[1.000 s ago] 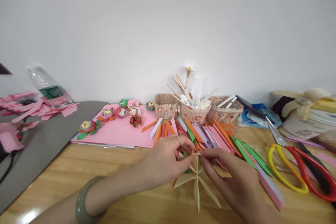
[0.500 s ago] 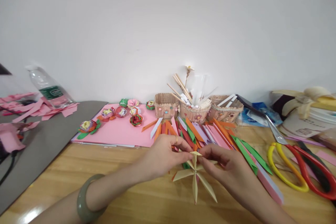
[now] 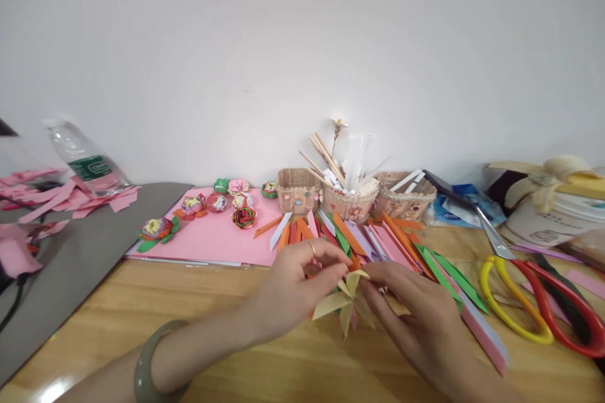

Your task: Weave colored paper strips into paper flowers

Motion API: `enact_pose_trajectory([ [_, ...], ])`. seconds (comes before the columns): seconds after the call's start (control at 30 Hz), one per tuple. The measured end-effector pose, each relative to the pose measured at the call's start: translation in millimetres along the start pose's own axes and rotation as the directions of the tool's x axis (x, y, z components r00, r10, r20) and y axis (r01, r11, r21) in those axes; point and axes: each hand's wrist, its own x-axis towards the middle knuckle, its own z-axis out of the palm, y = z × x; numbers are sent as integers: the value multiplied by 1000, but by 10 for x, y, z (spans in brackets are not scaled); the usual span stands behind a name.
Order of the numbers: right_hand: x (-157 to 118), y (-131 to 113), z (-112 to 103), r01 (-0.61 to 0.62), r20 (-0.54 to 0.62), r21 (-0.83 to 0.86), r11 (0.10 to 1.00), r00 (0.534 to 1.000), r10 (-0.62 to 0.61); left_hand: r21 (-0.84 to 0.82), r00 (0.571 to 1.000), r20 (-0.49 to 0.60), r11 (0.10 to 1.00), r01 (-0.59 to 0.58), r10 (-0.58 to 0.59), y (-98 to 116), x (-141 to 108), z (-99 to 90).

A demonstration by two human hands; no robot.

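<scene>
Paper flower: pale yellow paper flower point(image 3: 346, 318), lower ctr of frame, btwn both hands; petals fanned out, lower ones pointing to bottom of frame. Can't tell if tips touch the worktop point(image 3: 227, 362).
L hand: L hand point(image 3: 302, 286) comes in from lower left, thumb + forefinger drawn close together at the upper petals – can't tell if they actually pinch paper.
R hand: R hand point(image 3: 420, 315) from lower right, thumb + forefinger gripping the flower at its right side, near the top.
Petals: thin folded paper by the look, so prob. best shaped w/ light fingertip pressure, one petal at a time; a hard squeeze could crease them.
Flower ctr: worth steadying close to where petals meet, else a tug on one tip may twist the rest.
Paper strips: heap of coloured paper strips point(image 3: 363, 239) just behind the hands, mid-frame; keep knuckles clear so nothing snags.
Scissors: scissors point(image 3: 541, 271) at right of frame, well apart from the flower.
Baskets: three in a row, ctr of frame – middle basket point(image 3: 352, 208) holds sticks etc.
Pink sheet: pink sheet point(image 3: 203, 242), left of ctr, w/ small rolled flowers on it, e.g. red flower point(image 3: 244, 217).
</scene>
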Motion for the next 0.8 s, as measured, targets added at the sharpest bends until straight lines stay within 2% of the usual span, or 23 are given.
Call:
enact_pose_trajectory([
  [0.07, 21, 13, -19, 56, -46, 16, 998, 997, -55, -169, 987, 1, 973, 156, -158, 25, 37, -17],
  [0.13, 30, 31, -16, 145, -91, -5, 989, 985, -145, -182, 984, 19, 967, 179, -179, 27, 48, -13],
  [0.2, 30, 47, 1, 196, -100, -41, 980, 975, -199, -127, 991, 24, 983, 135, -133, 17, 33, 4],
  [0.3, 27, 50, 13, 185, -143, -145, 972, 968, -205, -70, 999, -15, 997, 34, -35, 11, -6, 25],
  [0.4, 23, 7, -23, 115, -230, -201, 973, 960, -161, 81, 982, -84, 983, -164, 170, 25, -27, 22],
  [0.47, 12, -37, -61, 77, -274, -207, 975, 952, -134, 239, 920, -129, 912, -334, 371, 38, -29, 11],
  [0.57, -3, -99, -99, 42, -317, -239, 970, 941, -119, 444, 779, -129, 738, -508, 613, 51, -30, -8],
  [0.63, -4, -125, -100, 30, -262, -184, 983, 962, -79, 545, 720, -88, 638, -544, 689, 49, -36, -16],
  [0.7, 2, -140, -88, -9, -134, -63, 998, 991, 0, 618, 688, -32, 555, -556, 725, 37, -43, -16],
  [0.8, 14, -153, -72, -88, 3, 89, 992, 996, 89, 681, 650, 41, 454, -574, 759, -2, -51, -1],
])
